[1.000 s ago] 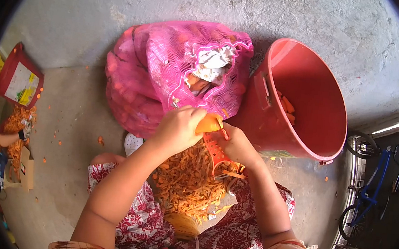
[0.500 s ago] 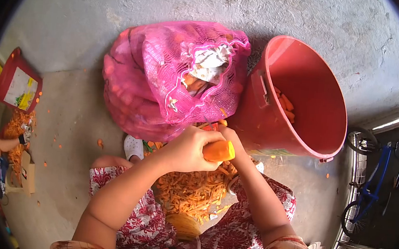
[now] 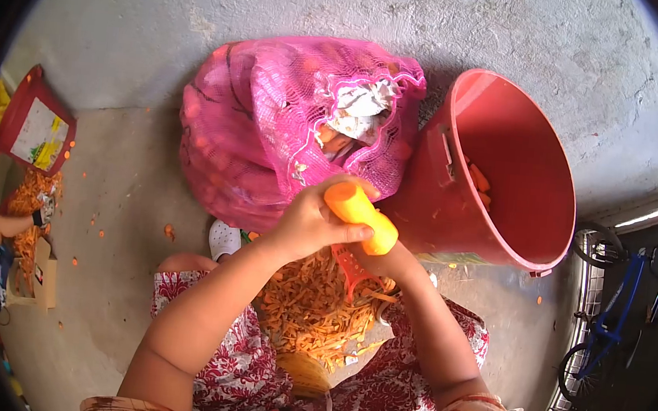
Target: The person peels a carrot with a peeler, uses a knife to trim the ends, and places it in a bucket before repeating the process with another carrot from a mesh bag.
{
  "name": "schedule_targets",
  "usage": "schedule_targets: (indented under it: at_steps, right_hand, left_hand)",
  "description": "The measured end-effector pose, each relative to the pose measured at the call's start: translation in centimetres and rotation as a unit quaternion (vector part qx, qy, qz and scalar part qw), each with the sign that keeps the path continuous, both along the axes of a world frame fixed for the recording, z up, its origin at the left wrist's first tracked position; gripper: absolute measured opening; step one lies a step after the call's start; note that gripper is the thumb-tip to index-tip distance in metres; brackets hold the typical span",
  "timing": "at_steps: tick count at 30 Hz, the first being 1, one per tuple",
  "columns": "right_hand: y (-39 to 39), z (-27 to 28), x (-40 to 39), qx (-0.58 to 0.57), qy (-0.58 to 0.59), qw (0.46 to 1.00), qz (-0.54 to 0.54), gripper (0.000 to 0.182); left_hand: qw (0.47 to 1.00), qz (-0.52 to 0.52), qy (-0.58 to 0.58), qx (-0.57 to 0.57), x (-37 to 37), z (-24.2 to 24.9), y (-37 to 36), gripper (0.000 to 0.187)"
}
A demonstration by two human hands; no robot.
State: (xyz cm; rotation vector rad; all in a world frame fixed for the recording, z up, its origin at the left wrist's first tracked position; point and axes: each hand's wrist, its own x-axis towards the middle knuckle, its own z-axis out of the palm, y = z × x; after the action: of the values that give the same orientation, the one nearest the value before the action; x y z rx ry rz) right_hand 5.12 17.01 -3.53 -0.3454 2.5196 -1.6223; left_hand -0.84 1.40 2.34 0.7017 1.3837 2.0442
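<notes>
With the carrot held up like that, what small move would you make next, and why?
Probably draw the red plastic peeler along the stubby orange carrot: the left hand holds it over the heap of orange peelings, the right hand just beneath with the peeler.

The left hand (image 3: 306, 221) is gripping a peeled carrot (image 3: 361, 217), its fingers (image 3: 340, 234) wrapping the near end. Beneath the carrot, the right hand (image 3: 388, 263) is holding an orange peeler (image 3: 349, 267) over a heap of peelings (image 3: 306, 309). Beyond the fingers are lying a pink mesh sack (image 3: 272, 134) and a red bucket (image 3: 539, 173).
</notes>
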Motion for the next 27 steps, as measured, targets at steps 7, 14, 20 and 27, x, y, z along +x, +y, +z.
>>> schedule_targets:
  at_steps: [7,14,20,27]
  right_hand:
    - [0.9,4.6,-0.5,-0.156,-0.244,0.941,-0.175,0.020]
    - [2.1,2.1,-1.0,-0.122,-0.076,0.947,-0.289,0.016]
    - [0.1,4.7,-0.2,0.124,0.009,0.952,-0.280,0.016]
    - [0.4,6.0,0.8,0.183,-0.010,0.957,-0.224,0.015]
  left_hand:
    - [0.997,0.044,-0.033,-0.046,-1.0,-1.1,0.0,0.042]
    - [0.941,0.059,0.240,-0.232,-1.9,-1.8,0.0,0.047]
    - [0.933,-0.055,0.138,-0.328,-1.0,-3.0,0.4,0.047]
    - [0.946,0.057,0.160,-0.275,-2.3,-2.8,0.0,0.042]
